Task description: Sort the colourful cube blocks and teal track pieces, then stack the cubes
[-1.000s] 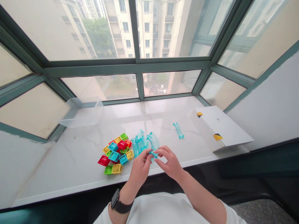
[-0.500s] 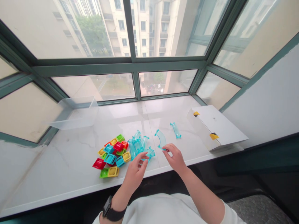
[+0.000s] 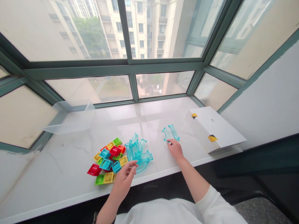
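My right hand (image 3: 175,151) pinches the near end of a curved, see-through turquoise track piece (image 3: 166,134). That piece stands just left of a second turquoise track piece (image 3: 174,132) on the white sill. My left hand (image 3: 124,178) hovers at the near side of a heap of similar turquoise track pieces (image 3: 137,149), thumb and fingers loosely bent and apart, with nothing seen between them. Left of the heap lies a pile of small red, yellow, green and blue plastic blocks (image 3: 106,164) with hollowed tops.
A clear plastic bin (image 3: 70,126) stands at the back left of the sill (image 3: 58,174). On the right is a white box (image 3: 219,126) with yellow-and-black tabs. Windows with green frames (image 3: 112,69) close off the back.
My right hand has carried the curved track piece right, next to the lone piece. The left hand has shifted left and nearer to me. The view has turned slightly.
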Demonstrator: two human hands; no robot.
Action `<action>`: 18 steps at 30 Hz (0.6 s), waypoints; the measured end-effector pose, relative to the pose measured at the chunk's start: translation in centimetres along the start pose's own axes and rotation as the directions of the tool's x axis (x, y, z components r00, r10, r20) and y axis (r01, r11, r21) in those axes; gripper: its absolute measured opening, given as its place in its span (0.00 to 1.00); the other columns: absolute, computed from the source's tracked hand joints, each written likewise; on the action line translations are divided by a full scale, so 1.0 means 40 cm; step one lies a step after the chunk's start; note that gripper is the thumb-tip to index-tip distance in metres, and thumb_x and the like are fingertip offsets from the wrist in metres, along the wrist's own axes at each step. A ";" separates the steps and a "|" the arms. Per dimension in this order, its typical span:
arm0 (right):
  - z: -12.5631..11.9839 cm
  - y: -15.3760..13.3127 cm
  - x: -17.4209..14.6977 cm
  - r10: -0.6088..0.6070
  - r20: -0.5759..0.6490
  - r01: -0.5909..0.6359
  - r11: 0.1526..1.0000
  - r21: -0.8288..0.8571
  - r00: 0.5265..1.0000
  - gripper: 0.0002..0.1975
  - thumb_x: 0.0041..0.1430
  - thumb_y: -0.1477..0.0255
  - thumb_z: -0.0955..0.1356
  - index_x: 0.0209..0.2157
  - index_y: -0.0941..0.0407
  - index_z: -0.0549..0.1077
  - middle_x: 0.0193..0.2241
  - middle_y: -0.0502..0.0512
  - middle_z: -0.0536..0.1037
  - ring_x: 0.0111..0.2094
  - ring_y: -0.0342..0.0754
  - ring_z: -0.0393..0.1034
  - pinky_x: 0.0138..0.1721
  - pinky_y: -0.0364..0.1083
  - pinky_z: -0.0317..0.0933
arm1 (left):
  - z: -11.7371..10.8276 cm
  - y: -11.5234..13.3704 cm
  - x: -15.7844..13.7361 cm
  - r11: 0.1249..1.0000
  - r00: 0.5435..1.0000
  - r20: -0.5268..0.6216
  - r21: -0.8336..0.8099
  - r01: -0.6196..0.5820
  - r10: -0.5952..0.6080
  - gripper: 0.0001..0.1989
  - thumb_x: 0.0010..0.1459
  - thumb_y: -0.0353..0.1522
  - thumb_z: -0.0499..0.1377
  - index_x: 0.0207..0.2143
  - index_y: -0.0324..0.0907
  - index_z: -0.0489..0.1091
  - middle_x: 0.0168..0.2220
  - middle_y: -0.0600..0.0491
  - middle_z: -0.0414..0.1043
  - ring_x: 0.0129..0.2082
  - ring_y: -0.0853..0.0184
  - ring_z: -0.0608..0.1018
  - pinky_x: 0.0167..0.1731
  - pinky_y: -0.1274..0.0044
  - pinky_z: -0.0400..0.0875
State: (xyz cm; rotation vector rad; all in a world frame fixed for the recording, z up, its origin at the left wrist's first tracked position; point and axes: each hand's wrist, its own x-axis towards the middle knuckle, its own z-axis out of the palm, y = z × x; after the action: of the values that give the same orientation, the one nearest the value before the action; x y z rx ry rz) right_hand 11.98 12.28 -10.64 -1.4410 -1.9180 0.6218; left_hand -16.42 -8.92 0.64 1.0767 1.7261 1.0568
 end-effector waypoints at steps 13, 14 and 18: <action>0.087 0.056 0.035 -0.031 -0.022 0.029 0.996 -0.088 0.999 0.13 0.67 0.71 0.64 0.45 0.53 0.81 0.42 0.58 0.79 0.46 0.54 0.72 0.52 0.51 0.64 | 0.015 0.004 0.006 1.000 0.999 0.040 0.019 -0.012 0.011 0.24 0.65 0.51 0.57 0.52 0.45 0.74 0.45 0.47 0.81 0.36 0.61 0.81 0.37 0.70 0.78; 0.090 0.058 0.034 -0.030 -0.027 0.027 0.995 -0.097 0.999 0.13 0.67 0.71 0.64 0.45 0.53 0.81 0.42 0.58 0.78 0.46 0.54 0.72 0.51 0.51 0.64 | 0.015 0.002 0.006 1.000 0.999 0.052 0.022 -0.014 0.013 0.24 0.65 0.51 0.56 0.53 0.45 0.74 0.45 0.46 0.80 0.36 0.61 0.81 0.37 0.70 0.79; 0.096 0.064 0.033 -0.029 -0.043 0.023 0.992 -0.124 0.999 0.13 0.68 0.70 0.64 0.45 0.51 0.82 0.41 0.58 0.76 0.45 0.54 0.71 0.49 0.50 0.65 | 0.015 -0.006 0.004 1.000 0.997 0.073 0.023 -0.017 0.016 0.24 0.66 0.50 0.55 0.54 0.45 0.73 0.45 0.46 0.80 0.36 0.61 0.81 0.38 0.69 0.79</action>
State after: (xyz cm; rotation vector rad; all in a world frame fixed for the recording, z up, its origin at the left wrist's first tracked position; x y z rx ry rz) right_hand 10.56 14.32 -14.77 -1.4906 -1.9666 0.4616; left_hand -15.99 -8.69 0.19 1.1325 1.6784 0.9975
